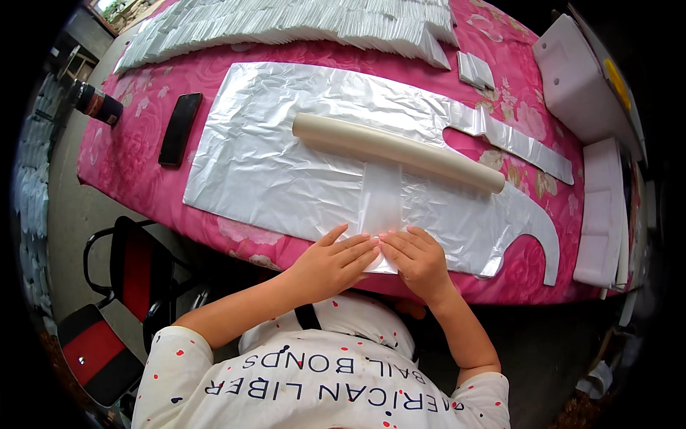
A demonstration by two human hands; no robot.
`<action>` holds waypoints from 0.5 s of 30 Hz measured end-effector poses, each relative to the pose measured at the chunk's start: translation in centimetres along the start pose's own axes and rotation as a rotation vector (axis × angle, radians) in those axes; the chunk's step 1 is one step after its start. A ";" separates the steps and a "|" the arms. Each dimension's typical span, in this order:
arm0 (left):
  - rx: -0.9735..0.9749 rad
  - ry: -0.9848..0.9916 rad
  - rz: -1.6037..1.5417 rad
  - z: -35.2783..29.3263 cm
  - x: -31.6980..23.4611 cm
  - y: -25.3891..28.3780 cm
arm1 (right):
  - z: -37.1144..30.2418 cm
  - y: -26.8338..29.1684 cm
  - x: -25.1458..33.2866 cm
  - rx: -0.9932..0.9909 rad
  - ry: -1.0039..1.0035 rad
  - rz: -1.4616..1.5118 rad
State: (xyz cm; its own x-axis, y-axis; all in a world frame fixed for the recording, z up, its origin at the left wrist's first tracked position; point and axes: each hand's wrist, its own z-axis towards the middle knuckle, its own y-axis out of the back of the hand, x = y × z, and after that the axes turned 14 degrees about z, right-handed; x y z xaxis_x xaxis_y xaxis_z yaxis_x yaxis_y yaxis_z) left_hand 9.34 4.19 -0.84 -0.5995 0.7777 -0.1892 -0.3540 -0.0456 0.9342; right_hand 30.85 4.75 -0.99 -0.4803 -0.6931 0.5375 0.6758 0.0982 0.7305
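Observation:
A shiny white plastic sheet [264, 150] with two long strap-like ends at its right lies spread on the table. A beige cardboard tube [396, 151] rests slantwise across it. From beside the tube, a narrow whitish translucent strip [382, 196] runs toward me to the table's front edge. My left hand [343, 259] lies palm down at the strip's near end, fingers stretched out. My right hand [416, 261] lies opposite, its fingers also extended, the fingertips of both hands nearly meeting over the strip. Both thumbs are mostly hidden.
Long rows of folded white packets [300, 25] line the far side, with a small packet stack [475, 70] nearby. A black phone [180, 129] and a dark bottle [98, 104] are at the left. White foam boxes [599, 207] stand right; a red-black chair [136, 268] is left below the table.

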 end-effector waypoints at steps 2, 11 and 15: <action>-0.006 -0.020 0.011 -0.2 0.3 -0.2 | 0.0 -0.1 0.2 -0.024 -0.017 -0.015; -0.033 -0.057 0.030 -0.3 1.1 -1.3 | 0.0 -0.3 0.6 -0.033 -0.040 -0.032; -0.044 -0.073 0.033 -0.7 1.4 -1.5 | 0.1 -0.3 0.7 -0.028 -0.041 -0.027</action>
State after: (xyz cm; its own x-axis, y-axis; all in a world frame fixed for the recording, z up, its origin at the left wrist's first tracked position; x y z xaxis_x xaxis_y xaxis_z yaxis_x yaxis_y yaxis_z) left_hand 8.57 4.90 -2.71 -0.5579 0.8190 -0.1342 -0.3671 -0.0985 0.9250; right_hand 30.22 4.27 -0.81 -0.5208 -0.6653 0.5350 0.6775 0.0592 0.7331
